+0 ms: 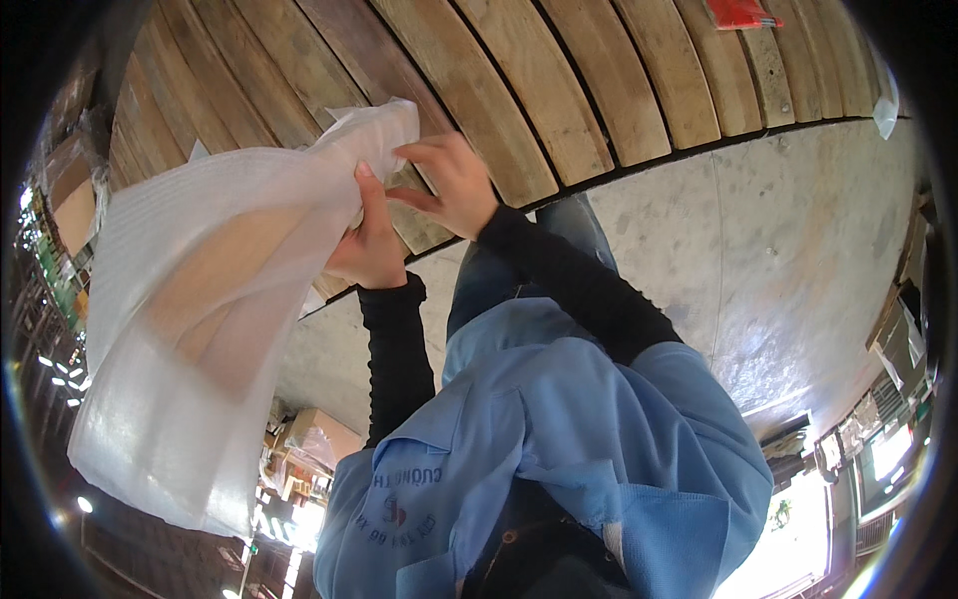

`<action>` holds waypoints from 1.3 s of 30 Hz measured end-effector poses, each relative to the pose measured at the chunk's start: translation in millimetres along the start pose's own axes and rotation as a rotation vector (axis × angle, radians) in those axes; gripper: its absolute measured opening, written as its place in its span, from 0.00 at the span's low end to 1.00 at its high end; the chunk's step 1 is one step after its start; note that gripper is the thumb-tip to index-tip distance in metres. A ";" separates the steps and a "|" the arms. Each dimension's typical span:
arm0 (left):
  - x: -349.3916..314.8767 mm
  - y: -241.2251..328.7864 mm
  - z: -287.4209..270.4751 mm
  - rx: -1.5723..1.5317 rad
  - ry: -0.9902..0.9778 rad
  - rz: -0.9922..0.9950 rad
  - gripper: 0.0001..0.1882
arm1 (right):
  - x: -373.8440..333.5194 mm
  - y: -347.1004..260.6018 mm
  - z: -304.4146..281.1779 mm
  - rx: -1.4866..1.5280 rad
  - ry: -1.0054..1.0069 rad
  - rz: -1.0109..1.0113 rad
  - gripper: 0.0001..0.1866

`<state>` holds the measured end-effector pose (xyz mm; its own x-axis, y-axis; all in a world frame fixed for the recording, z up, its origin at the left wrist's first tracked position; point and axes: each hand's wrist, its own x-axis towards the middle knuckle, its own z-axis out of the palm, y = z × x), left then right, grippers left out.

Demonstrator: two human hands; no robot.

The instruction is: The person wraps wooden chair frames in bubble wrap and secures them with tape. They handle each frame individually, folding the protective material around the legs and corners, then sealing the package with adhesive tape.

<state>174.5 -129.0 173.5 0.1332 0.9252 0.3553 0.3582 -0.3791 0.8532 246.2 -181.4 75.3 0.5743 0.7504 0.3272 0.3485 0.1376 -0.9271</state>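
A large, translucent white foam sheet (pixel 180 399), looking like a bag or sleeve, hangs from the slatted wooden top down to the left. A tan, curved shape shows dimly through it; I cannot tell what it is. My left hand (pixel 371 245) grips the sheet's right edge, thumb on the near side, the other fingers mostly hidden behind it. Just above and to the right, my right hand (pixel 451 185) takes the bunched upper end between thumb and fingers. Both forearms are in black sleeves.
Long wooden slats (pixel 499 80) with dark gaps run across the far side. A red packet (pixel 740 13) lies on them at the far right. Grey concrete floor (pixel 689 250) stretches to the right. Cardboard boxes (pixel 324 436) stand at the left, and a plastic scrap (pixel 885 117) hangs at the slats' right end.
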 end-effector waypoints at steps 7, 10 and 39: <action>12.5 2.1 4.8 0.034 -0.012 -0.106 0.37 | 46.4 -14.4 -13.0 0.015 -0.464 0.037 0.27; 15.0 0.3 4.9 0.201 -0.009 -0.030 0.35 | 79.3 15.5 -43.5 0.069 -0.704 0.092 0.42; 126.9 -115.3 -104.9 -1.188 -0.063 -0.725 0.30 | 128.6 5.8 -121.6 0.765 -0.615 0.694 0.13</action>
<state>53.1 30.7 160.4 0.3101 0.9052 -0.2907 -0.6212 0.4244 0.6588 412.2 -162.7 134.1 -0.0570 0.9706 -0.2340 -0.5444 -0.2267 -0.8076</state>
